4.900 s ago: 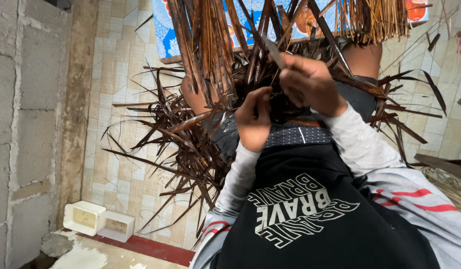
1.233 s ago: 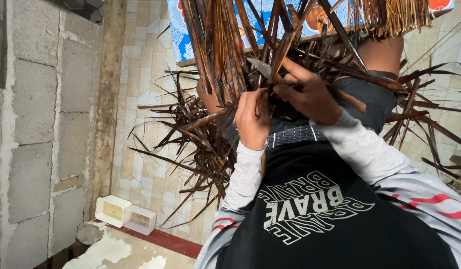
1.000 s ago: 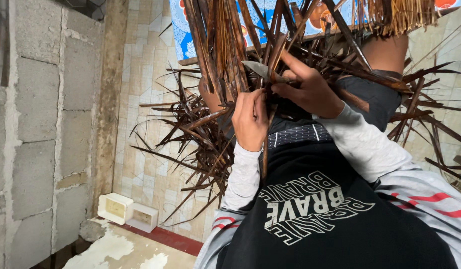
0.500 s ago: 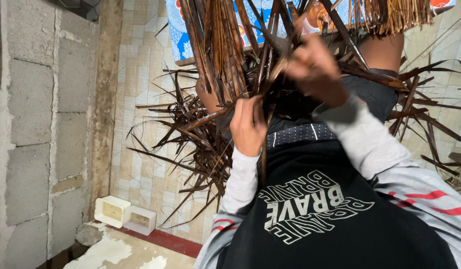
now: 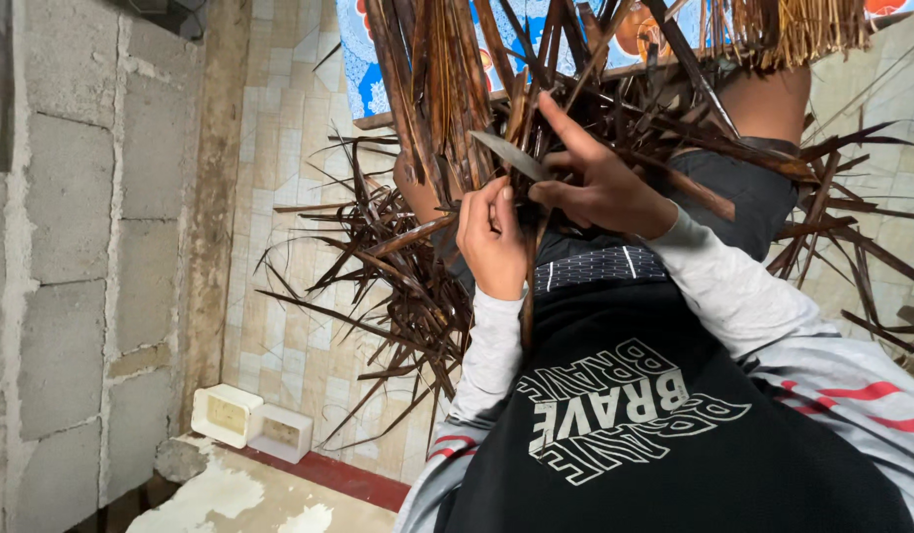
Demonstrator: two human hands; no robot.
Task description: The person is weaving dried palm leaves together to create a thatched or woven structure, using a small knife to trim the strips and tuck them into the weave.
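Left hand [image 5: 491, 237] closed around a brown leaf strip [image 5: 528, 296], right hand [image 5: 600, 183] pinching a small blade [image 5: 506, 155], fingers half open

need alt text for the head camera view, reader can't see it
Two bare hands work a heap of dry brown leaf strips: the left hand grips one strip while the right hand holds a small blade. Tiled wall behind.

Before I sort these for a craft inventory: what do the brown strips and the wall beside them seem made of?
Brown strips: likely dried palm or similar leaf, matte, stiff, pointed and fibrous. The left hand and right hand grip some. Wall: rough grey masonry blocks with visible mortar joints.
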